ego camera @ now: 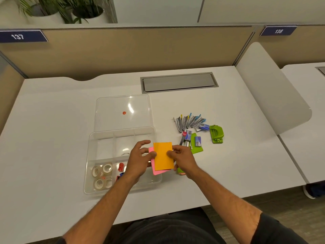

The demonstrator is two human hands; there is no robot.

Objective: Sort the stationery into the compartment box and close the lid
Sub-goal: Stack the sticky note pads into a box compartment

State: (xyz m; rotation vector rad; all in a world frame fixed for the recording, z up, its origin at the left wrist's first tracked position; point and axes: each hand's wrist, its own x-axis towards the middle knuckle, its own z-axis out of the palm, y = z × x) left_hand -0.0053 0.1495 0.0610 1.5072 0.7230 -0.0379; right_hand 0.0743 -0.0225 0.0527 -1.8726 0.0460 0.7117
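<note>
A clear compartment box (91, 143) sits on the white desk, its lid (123, 106) lying open behind it. Tape rolls (102, 174) fill the front-left compartment; small red and blue items (121, 166) lie in the one beside it. My left hand (139, 159) and my right hand (182, 159) both hold an orange sticky-note pad (163, 155) stacked on a pink pad (155, 170), just above the box's right edge. More green and pink pads (181, 171) lie under my right hand.
To the right lie a green pad (197, 147), staple boxes (198, 141), several metal staplers (188, 121) and a green hole punch (216, 134). A grey cable hatch (179, 82) is set into the desk behind. A white divider panel (270, 88) stands on the right.
</note>
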